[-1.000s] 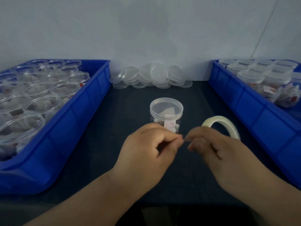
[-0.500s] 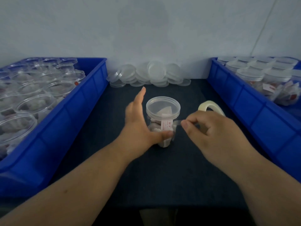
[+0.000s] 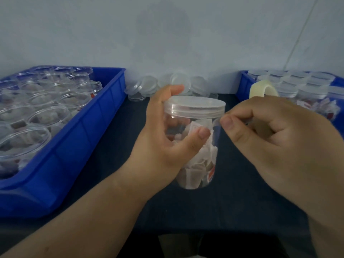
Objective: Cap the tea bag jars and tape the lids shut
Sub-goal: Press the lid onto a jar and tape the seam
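**Trainee:** Head view. Where is the jar, and what has changed?

**Supervisor:** Half a second ago the jar stood on the mat. It is now raised off it and closer to the camera. The lid is seated on the jar, and tea bags show through the wall.

**Trainee:** State of the left hand?

**Supervisor:** Curled round the jar, with the thumb on the near wall and the fingers behind it. One fingertip reaches above the lid's far edge.

**Trainee:** And the right hand?

**Supervisor:** Just right of the jar. Thumb and forefinger pinch the tape strip, whose free end sits at the seam under the lid. The tape roll shows above that hand. How it is carried is hidden.

**Trainee:** What does this mean for the task?

**Supervisor:** Capping looks complete on this jar. No tape can be seen pressed down yet, so the judgement is that sealing is about to begin.

**Trainee:** Surroundings?

**Supervisor:** Left of the jar, a left crate of open jars. Behind the jar, loose lids. Right of the jar, a right crate of capped jars. Many jars remain.
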The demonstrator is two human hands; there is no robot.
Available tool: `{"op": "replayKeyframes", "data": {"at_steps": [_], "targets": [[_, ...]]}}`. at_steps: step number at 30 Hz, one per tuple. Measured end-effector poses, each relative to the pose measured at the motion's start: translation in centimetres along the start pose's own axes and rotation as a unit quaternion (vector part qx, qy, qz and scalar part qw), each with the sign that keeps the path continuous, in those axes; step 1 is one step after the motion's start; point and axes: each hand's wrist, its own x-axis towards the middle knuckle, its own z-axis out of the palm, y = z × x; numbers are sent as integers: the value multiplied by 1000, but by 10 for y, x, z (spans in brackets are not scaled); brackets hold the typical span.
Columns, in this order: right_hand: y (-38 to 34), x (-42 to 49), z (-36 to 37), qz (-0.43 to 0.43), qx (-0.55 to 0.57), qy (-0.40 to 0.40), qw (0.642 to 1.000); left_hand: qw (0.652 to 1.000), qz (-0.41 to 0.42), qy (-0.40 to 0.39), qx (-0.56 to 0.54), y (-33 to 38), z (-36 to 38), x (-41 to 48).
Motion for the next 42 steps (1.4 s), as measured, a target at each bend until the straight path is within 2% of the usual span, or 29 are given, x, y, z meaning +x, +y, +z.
{"op": "replayKeyframes", "data": {"at_steps": [7,20,23,30,35,42], "targets": [[-16,-7,-4,5,-17,17,1000,1000,5,-2,-10,26,2,-15],[-20,-11,-2,18,-17,2,1000,998,26,49,-1,40,9,-26],[-20,-12,-2,12,-7,7,1000,998,12,53,-31,40,9,-27],[-21,-10,-9,26,20,-49,998,997,10,44,-57,39,8,-27],[-16,-7,-18,23,43,-82,995,994,-32,30,-100,36,7,-26],[-8,-6,-23,31,-2,-91,995,995,-72,28,-68,30,9,-27]]}}
